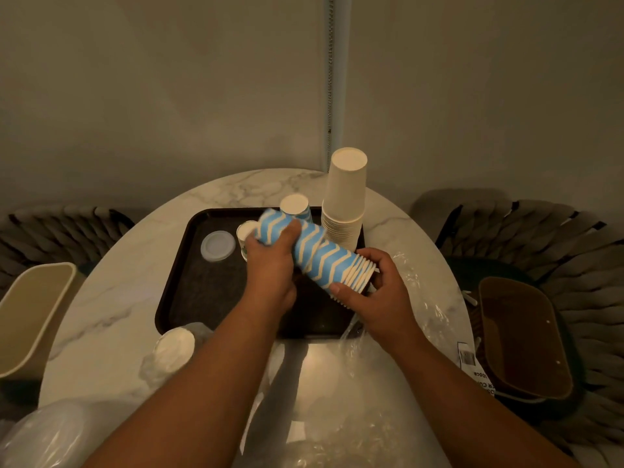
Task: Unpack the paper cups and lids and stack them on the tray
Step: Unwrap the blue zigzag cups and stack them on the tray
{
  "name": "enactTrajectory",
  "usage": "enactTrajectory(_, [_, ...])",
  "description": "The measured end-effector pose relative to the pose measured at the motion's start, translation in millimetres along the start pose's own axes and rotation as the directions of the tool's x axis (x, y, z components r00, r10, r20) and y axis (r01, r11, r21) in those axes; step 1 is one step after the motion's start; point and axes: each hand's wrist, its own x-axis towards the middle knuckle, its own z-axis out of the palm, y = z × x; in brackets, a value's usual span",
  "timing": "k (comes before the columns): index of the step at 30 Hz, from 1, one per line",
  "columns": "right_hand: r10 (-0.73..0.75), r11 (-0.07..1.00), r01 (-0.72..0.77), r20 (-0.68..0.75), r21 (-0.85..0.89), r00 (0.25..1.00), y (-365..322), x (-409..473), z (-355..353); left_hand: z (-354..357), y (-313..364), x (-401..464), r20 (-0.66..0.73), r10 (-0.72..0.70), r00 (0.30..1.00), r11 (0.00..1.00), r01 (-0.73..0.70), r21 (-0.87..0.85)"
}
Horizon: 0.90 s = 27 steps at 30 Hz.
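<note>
At the far left a beige bin point(33, 315) with smooth walls is seen beside the round marble table point(111, 298). Near the left edge, a sleeve of white lids point(174, 349) wrapped in crinkled clear plastic is laid on the tabletop. A dark, rounded-rectangle tray point(202, 292) with a grainy surface is set in the middle of the table. On its far left part a flat translucent lid point(217, 245) is laid, and just right of it a short cup stack point(245, 236) is stood upside down.

A nested stack of blue paper cups point(314, 253) with cream zigzags is held tilted above the tray, bases far left, ridged rims near right. The left hand point(270, 265) is reached forward with its fingers curled round the base end, thumb on top. The right hand point(374, 292) is wrapped round the rim end, thumb laid along the rims and fingers curled behind.

Behind the blue stack another blue cup stack point(295, 206) is stood inverted. At the tray's far right corner a tall stack of plain cream cups point(346, 197) is stood upside down. Crumpled clear wrap point(422, 312) is spread to the right of the tray, and a brown bin point(520, 336) is seen past the table's right edge.
</note>
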Motion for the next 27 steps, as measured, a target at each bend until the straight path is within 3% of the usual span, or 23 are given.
enactTrajectory(3, [0.036, 0.998, -0.035, -0.02, 0.06, 0.999, 4, 1, -6, 9, 30, 26, -0.005, 0.272, 0.962, 0.943, -0.265, 0.199])
enactTrajectory(6, [0.062, 0.996, -0.06, -0.028, 0.06, 0.998, 7, 1, -9, 18, 56, 46, 0.165, 0.516, 0.841, 0.713, -0.528, 0.461])
enactTrajectory(9, [0.073, 0.996, -0.071, -0.041, 0.05, 0.996, 11, 3, -10, 20, 54, 63, 0.311, 0.554, 0.772, 0.538, -0.617, 0.574])
enactTrajectory(12, [0.071, 0.996, -0.068, -0.052, 0.054, 0.996, 13, 3, -12, 9, 30, 80, 0.39, 0.538, 0.747, 0.425, -0.64, 0.64])
enactTrajectory(19, [0.094, 0.995, -0.092, -0.063, 0.032, 0.994, 21, 4, -17, -13, -17, 95, 0.491, 0.459, 0.74, 0.264, -0.642, 0.72])
enactTrajectory(23, [0.105, 0.994, -0.102, -0.069, 0.048, 0.992, 21, 5, -17, -11, -16, 88, 0.476, 0.432, 0.766, 0.206, -0.598, 0.774])
enactTrajectory(25, [0.103, 0.991, -0.095, -0.082, 0.096, 0.991, 20, 6, -16, -7, -11, 80, 0.445, 0.49, 0.749, 0.22, -0.601, 0.769])
enactTrajectory(27, [0.113, 0.979, -0.095, -0.092, 0.181, 0.989, 18, 9, -14, -3, -7, 63, 0.336, 0.588, 0.736, 0.378, -0.617, 0.69])
